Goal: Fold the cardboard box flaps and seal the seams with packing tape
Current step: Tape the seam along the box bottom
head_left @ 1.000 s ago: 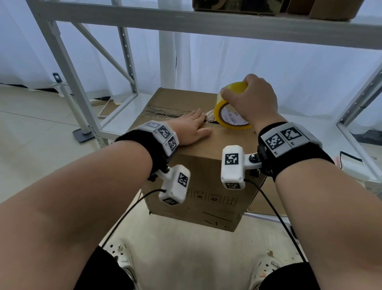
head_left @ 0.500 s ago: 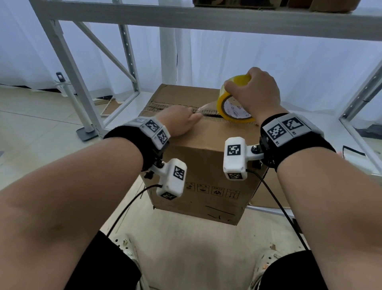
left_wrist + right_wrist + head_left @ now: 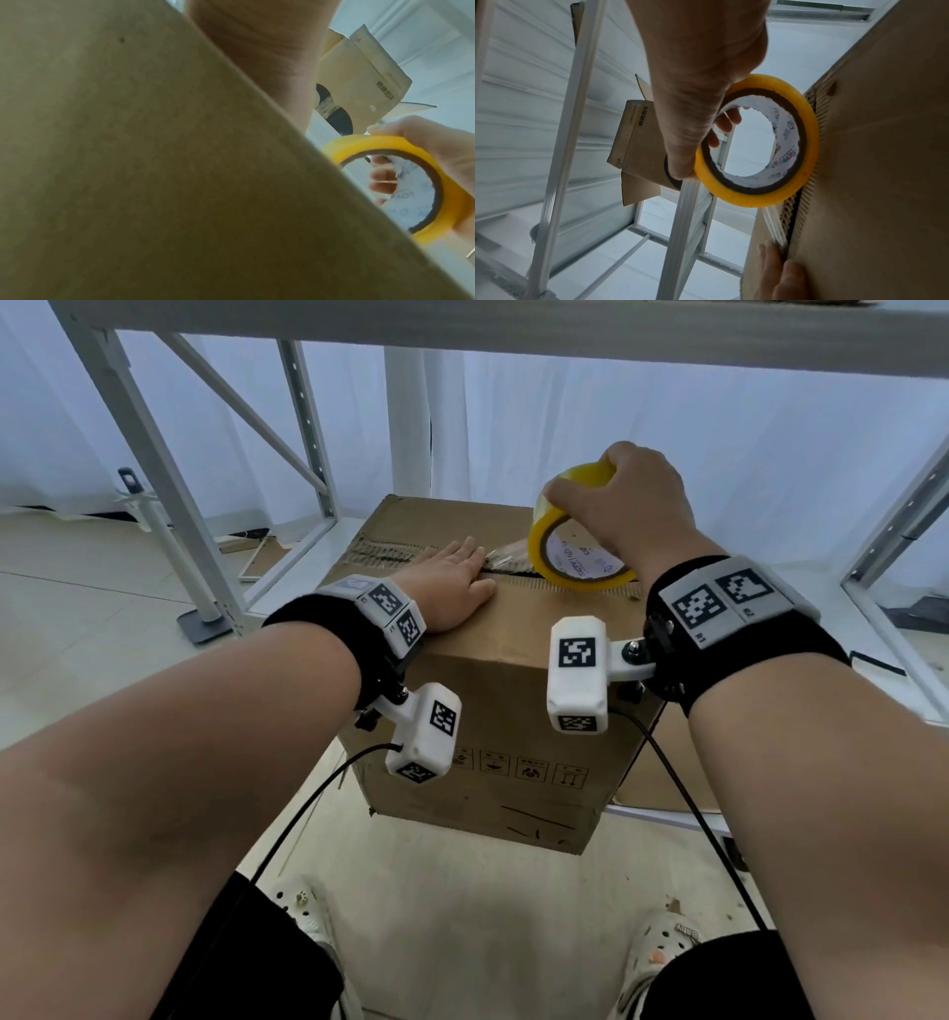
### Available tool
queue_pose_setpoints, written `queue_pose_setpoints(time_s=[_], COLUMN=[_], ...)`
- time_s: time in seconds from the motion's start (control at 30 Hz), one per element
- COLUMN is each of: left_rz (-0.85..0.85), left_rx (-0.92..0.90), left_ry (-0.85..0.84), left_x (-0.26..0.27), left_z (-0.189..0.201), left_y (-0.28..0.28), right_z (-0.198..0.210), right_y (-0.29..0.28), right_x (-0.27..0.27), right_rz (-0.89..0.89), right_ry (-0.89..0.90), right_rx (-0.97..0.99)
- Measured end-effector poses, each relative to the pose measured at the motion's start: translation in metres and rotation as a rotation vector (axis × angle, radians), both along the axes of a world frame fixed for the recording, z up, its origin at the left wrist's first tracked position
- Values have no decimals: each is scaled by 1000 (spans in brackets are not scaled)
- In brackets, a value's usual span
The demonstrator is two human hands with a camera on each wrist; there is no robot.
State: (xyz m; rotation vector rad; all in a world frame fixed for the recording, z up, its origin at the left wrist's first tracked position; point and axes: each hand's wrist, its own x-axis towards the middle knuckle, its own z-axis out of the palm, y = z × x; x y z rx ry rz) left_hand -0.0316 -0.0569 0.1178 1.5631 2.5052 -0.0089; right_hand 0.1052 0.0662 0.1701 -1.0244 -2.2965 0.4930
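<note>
A brown cardboard box (image 3: 493,701) stands on a low white shelf, its top flaps folded down along a centre seam (image 3: 513,580). My left hand (image 3: 452,580) lies flat on the top, fingers straight, pressing the tape end onto the seam. My right hand (image 3: 621,505) grips a yellow roll of clear packing tape (image 3: 575,546) standing on edge on the seam, fingers through its core (image 3: 752,142). A short clear strip (image 3: 506,557) stretches from the roll to my left fingertips. The roll (image 3: 385,182) also shows in the left wrist view beside the box wall (image 3: 154,162).
White metal shelving posts (image 3: 154,469) rise at the left and right (image 3: 893,516), with a shelf board (image 3: 513,320) overhead. More cardboard boxes (image 3: 639,146) sit on the upper shelf. My feet in white clogs (image 3: 662,942) stand on the pale floor below the box.
The roll has moved right along the seam, drawing out tape. My left hand curled briefly and lies flat again, pressing the tape end down.
</note>
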Motion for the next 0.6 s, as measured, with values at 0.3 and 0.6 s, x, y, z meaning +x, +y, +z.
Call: queue_pose_setpoints(time_s=[0.3, 0.6], left_rz=[-43, -54], left_rx=[-26, -34], left_ry=[-83, -78], left_x=[-4, -4], left_z=[3, 2], left_y=[2, 1], right_z=[12, 14], right_y=[-8, 0], right_x=[-10, 9], right_rz=[12, -7], right_ry=[79, -90], right_rx=[15, 35])
